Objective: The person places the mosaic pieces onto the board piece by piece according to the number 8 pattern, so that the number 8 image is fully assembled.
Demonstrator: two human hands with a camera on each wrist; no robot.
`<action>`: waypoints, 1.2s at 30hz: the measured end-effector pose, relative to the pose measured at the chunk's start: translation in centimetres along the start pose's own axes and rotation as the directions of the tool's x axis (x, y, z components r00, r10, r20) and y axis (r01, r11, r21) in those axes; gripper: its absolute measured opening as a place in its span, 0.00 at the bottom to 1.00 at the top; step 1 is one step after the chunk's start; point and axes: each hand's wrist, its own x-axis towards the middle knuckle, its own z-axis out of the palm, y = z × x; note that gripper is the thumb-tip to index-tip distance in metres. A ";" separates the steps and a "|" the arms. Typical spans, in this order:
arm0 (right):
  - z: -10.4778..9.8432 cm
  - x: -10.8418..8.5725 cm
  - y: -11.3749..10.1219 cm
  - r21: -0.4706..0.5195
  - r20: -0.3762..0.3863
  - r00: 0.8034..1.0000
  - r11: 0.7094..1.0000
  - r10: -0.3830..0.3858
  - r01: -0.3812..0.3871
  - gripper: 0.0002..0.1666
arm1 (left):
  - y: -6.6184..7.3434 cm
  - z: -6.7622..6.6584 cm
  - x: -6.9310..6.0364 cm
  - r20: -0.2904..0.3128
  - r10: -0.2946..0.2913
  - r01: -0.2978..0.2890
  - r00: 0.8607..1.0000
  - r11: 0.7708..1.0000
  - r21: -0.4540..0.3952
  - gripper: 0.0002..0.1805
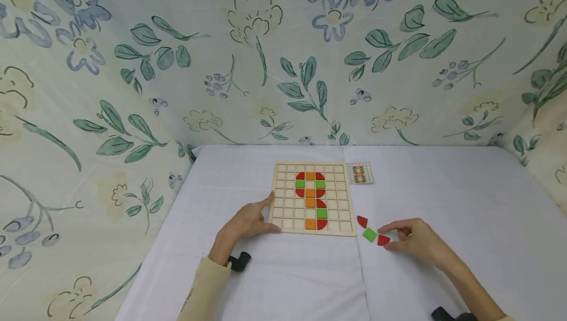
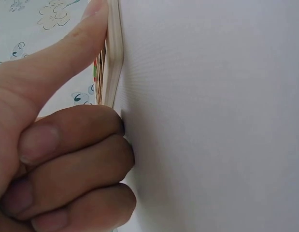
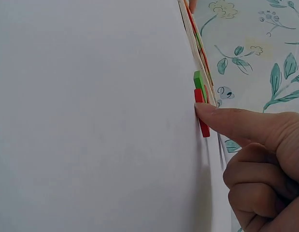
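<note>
My left hand [image 1: 246,220] holds the near left corner of a wooden grid board [image 1: 336,214], index finger along the left side and thumb at the front edge. In the left wrist view the thumb lies against the board's edge [image 2: 114,58], and the other fingers curl in. Right of the board, my right hand [image 1: 418,241] pinches a red quarter-circle tile [image 1: 383,240] between thumb and index finger, on the table. Beside it lie a green square tile [image 1: 369,235] and another red quarter-circle tile [image 1: 362,221]. Red, green and orange tiles [image 1: 310,203] form a figure on the board.
A small pattern card [image 1: 361,174] with a coloured figure on a grid lies at the board's far right corner. White cloth [image 1: 310,276] covers the table. Flowered fabric [image 1: 266,65] hangs behind and at the sides.
</note>
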 end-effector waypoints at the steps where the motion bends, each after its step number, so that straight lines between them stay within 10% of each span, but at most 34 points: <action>1: 0.0 0.0 0.0 -0.001 -0.003 1.000 1.000 -0.001 0.001 0.20 | 0.0 0.0 0.0 0.001 0.003 -0.003 1.000 1.000 0.000 0.60; 36: 0.2 0.8 -0.5 -0.142 -0.186 0.982 0.990 -0.039 0.013 0.17 | -0.1 0.2 0.2 -0.007 -0.017 0.017 1.000 1.000 -0.008 0.60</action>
